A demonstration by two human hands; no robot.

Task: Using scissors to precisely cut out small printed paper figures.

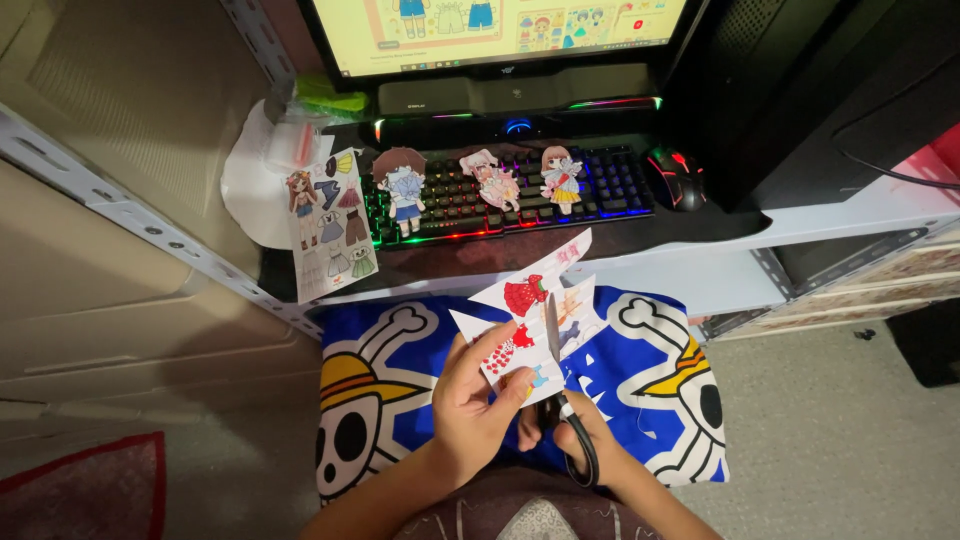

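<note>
Your left hand (470, 395) gripped the paper sheet (530, 320) of coloured doll clothes above the blue cloth (650, 370), near the surface (700, 270). Your right hand (590, 440) was closed on the scissors (560, 380), blades on the sheet.

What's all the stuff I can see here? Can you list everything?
Printed paper sheet of doll clothes: one, white with red, in the left hand, being cut.
Black-handled scissors: one, in the right hand.
Paper doll cutouts: three, on the backlit keyboard.
Doll clothing sheet: one, left of keyboard.
Black mouse: one, right of keyboard.
Monitor: one, top.
Blue skull-print cloth: one, below the hands.
Left hand: one.
Right hand: one.
</note>
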